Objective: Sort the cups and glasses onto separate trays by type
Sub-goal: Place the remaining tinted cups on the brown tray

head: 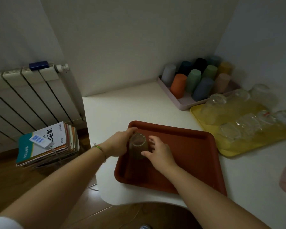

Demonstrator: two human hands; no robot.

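One clear glass tumbler stands vertical in the red-brown plastic tray; the left hand wraps its fingers round it, and the right hand touches it with fingers spread.

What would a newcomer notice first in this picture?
The two hands in the middle: the left hand grips a clear glass over the red tray, and the right hand touches it. In the far right corner, colourful cups stand on a pink tray; beside it, clear glasses fill a yellow tray.

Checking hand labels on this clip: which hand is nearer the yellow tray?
Right. The right hand is at the glass on the side facing the yellow tray; the left hand grips the glass's opposite side, farther from that tray.
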